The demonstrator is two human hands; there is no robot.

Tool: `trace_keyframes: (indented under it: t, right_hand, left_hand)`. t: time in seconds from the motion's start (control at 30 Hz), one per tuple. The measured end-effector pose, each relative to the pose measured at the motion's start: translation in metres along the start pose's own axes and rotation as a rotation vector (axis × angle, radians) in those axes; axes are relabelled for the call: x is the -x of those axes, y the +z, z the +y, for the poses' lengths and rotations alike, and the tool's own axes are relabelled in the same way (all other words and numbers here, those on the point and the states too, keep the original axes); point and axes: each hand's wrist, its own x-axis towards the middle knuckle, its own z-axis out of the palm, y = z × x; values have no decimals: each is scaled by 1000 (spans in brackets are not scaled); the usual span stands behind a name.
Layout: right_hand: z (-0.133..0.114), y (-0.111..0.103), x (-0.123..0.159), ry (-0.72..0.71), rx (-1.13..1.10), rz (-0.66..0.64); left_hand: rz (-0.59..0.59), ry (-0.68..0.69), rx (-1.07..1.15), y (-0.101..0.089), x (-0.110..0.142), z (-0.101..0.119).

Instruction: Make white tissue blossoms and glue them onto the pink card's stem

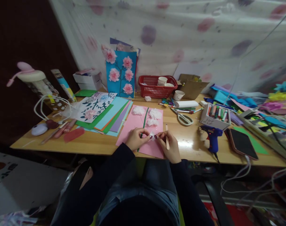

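My left hand [138, 138] and my right hand [170, 147] are closed over a pink sheet [126, 130], thumbs and fingertips meeting. Between the fingertips they pinch a small piece of white tissue paper [152, 135]. A flat wooden stick [167, 142] is also held in my right hand, tucked between the fingers and pointing up. On the pink sheet, a green stem strip [146, 116] runs lengthwise, partly hidden by my left hand. White tissue flowers [153, 113] sit on both sides of it.
Right of the sheet lie scissors [184, 118], a blue glue gun [213, 138] and a phone [243, 143] on a cable. Coloured papers [118, 121] are stacked on the left. Behind stand a blue flower card [121, 73], a red basket [154, 91] and a marker box [214, 116].
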Motion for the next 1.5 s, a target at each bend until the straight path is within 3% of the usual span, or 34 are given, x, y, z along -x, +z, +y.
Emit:
trace_keyframes:
  t: [0.2,0.57,0.8,1.2,1.5]
  right_hand:
    - [-11,-1,5,-41,41,-56]
    - [-16,-4,7,-74,176,-263]
    - [-18,-4,5,-36,193,-300]
    - [-19,-4,5,53,208,-279]
    - [-19,-4,4,41,277,-330]
  left_hand:
    - [7,-17,74,-4,1,-3]
    - [-73,128,125,-6,7,-1]
    - [-150,182,86,-7,6,2]
    - [-140,52,46,-7,6,5]
    - [-200,79,5,-5,5,2]
